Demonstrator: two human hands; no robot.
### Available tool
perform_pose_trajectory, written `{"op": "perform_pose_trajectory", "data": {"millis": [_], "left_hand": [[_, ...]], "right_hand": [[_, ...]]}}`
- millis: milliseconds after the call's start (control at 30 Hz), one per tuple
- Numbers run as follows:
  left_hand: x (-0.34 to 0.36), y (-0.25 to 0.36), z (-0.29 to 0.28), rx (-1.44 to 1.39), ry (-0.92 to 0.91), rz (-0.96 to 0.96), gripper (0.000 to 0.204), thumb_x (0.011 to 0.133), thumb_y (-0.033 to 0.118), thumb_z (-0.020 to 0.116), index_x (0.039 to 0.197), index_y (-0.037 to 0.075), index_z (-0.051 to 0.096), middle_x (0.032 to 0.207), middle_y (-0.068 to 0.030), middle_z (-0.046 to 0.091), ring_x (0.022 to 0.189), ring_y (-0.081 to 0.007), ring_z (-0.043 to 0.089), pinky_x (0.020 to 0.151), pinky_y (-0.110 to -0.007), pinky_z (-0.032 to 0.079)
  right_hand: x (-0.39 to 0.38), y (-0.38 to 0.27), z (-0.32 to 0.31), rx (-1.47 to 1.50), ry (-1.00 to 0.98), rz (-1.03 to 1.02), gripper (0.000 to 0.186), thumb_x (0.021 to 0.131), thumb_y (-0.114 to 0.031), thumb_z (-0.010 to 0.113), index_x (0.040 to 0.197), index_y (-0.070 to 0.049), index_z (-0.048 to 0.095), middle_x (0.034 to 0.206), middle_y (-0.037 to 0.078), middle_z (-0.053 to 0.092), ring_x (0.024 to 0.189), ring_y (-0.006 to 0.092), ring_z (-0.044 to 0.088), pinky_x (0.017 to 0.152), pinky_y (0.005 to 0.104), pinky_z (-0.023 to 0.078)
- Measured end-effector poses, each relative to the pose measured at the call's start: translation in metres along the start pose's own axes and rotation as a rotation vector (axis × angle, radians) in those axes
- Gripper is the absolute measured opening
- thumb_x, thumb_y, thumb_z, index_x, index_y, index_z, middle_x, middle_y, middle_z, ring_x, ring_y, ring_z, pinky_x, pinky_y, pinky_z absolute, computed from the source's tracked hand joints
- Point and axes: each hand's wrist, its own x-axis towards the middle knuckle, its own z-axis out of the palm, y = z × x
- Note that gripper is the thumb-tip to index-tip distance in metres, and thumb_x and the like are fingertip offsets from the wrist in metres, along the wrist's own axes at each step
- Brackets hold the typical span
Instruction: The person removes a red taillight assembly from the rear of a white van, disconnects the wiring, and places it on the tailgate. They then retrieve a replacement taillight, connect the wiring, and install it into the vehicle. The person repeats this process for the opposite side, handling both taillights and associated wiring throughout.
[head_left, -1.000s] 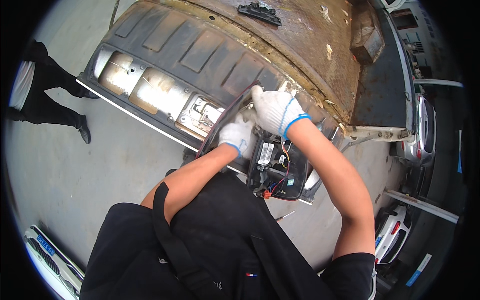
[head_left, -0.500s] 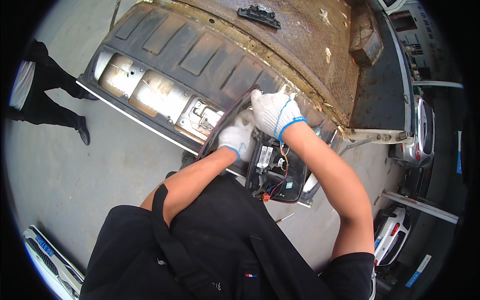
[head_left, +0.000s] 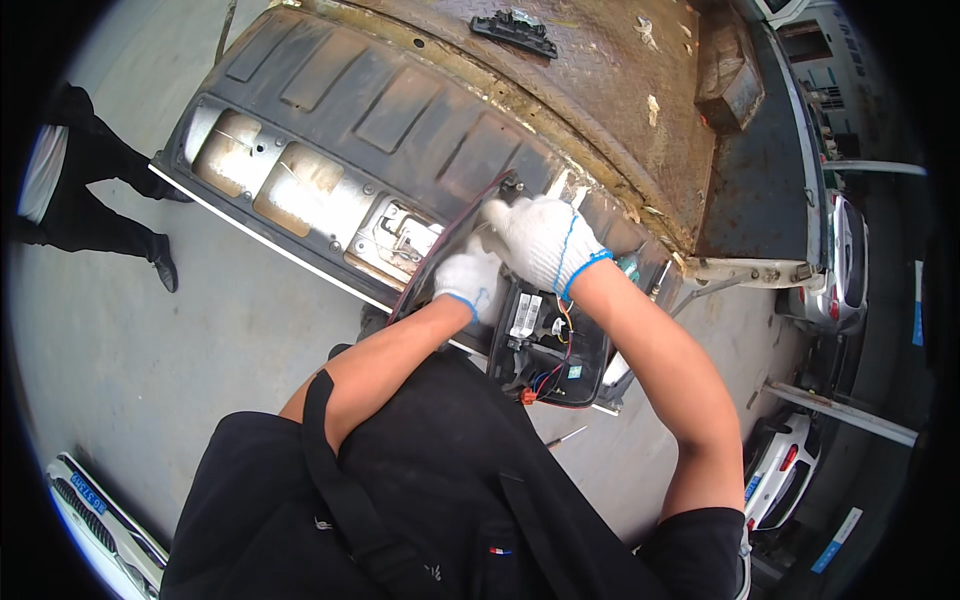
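Observation:
Both my hands wear white knit gloves with blue cuffs. They meet over a long, dark, red-edged tail light housing [head_left: 462,229], which lies on the lowered tailgate [head_left: 370,90]. My left hand [head_left: 467,275] is closed over the housing's inner side, its fingertips partly hidden. From the right, my right hand [head_left: 543,238] comes in with bent fingers closed beside the left fingers. What sits between them is too small and covered to make out. Just below my right wrist lies a second tail light housing [head_left: 530,358], back side up, with coloured wires and a red-orange connector [head_left: 528,396].
Beyond the tailgate stretches a rusty truck bed [head_left: 610,90] holding a black plastic part [head_left: 514,34]. A screwdriver [head_left: 567,436] shows near the tailgate's lower edge. Another person's dark-trousered legs [head_left: 115,190] stand at left. Parked cars [head_left: 785,470] are at right.
My right hand has come down from the housing's upper end, its fingers now closer to my left hand. The left hand stays nearly in place.

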Motion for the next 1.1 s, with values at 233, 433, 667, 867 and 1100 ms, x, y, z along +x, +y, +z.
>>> {"op": "perform_pose_trajectory", "data": {"millis": [233,433,667,867,1100], "left_hand": [[0.0,0.001,0.01,-0.098,0.079,-0.094,0.038,0.099,0.025,0.049,0.136,0.019,0.054,0.135,-0.019,0.052,0.102,-0.0359,0.07,0.08,-0.045,0.06],[0.007,-0.004,0.008,-0.016,0.09,-0.037,0.036,0.102,0.025,0.046,0.137,0.018,0.054,0.139,-0.0203,0.049,0.105,-0.0382,0.069,0.083,-0.046,0.058],[0.015,-0.014,0.032,-0.037,0.211,0.029,0.059,0.094,0.018,0.053,0.151,0.034,0.045,0.146,-0.0286,0.044,0.091,-0.0413,0.072,0.075,-0.049,0.06],[0.008,-0.016,0.026,0.003,0.178,0.058,0.058,0.093,0.015,0.049,0.151,0.025,0.047,0.148,-0.0302,0.043,0.092,-0.0415,0.072,0.076,-0.048,0.06],[0.007,-0.019,0.015,0.035,0.245,0.085,0.059,0.093,0.019,0.052,0.15,0.032,0.045,0.134,-0.0283,0.054,0.08,-0.0408,0.071,0.071,-0.05,0.058]], "right_hand": [[-0.001,-0.007,0.002,0.068,0.051,0.053,0.025,0.085,-0.02,0.065,0.108,-0.01,0.065,0.096,0.023,0.066,0.093,0.0429,0.065,0.08,0.0492,0.056],[-0.004,0.007,-0.004,-0.064,0.059,-0.137,0.029,0.081,-0.023,0.07,0.107,-0.012,0.067,0.103,0.022,0.064,0.103,0.0417,0.063,0.085,0.0464,0.054],[-0.021,0.037,-0.002,0.195,0.151,0.095,0.034,0.079,-0.019,0.069,0.111,-0.011,0.065,0.103,0.022,0.063,0.1,0.0421,0.064,0.088,0.0492,0.053],[-0.093,0.037,-0.002,0.635,0.485,0.692,0.032,0.089,-0.024,0.068,0.112,-0.002,0.063,0.094,0.017,0.069,0.086,0.0251,0.067,0.082,0.0361,0.053],[-0.262,0.089,0.114,1.138,1.024,1.167,0.027,0.096,-0.021,0.063,0.107,0.003,0.06,0.083,0.006,0.063,0.065,0.0114,0.056,0.059,0.0276,0.047]]}}
